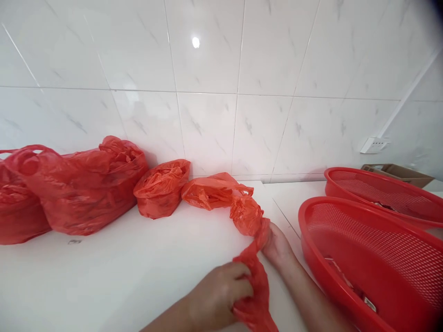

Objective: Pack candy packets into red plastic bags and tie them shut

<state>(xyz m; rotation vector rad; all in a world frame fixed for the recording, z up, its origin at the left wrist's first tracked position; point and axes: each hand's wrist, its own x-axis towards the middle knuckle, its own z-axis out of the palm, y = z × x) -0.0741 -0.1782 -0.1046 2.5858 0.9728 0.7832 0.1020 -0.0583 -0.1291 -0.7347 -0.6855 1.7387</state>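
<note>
One bag (259,272), grasped by left hand (219,293) and right hand (278,246), appears mid-gathering; next move likely needs even tension.

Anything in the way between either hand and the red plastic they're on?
Nothing visible. The left hand grips the red plastic directly; the right hand touches it higher up, its fingers partly hidden. The near red basket stands off to the right, not between.

Held plastic (260,279) cut off below, right hand (277,245) partly hidden, leftmost bag (19,219) cropped
</note>
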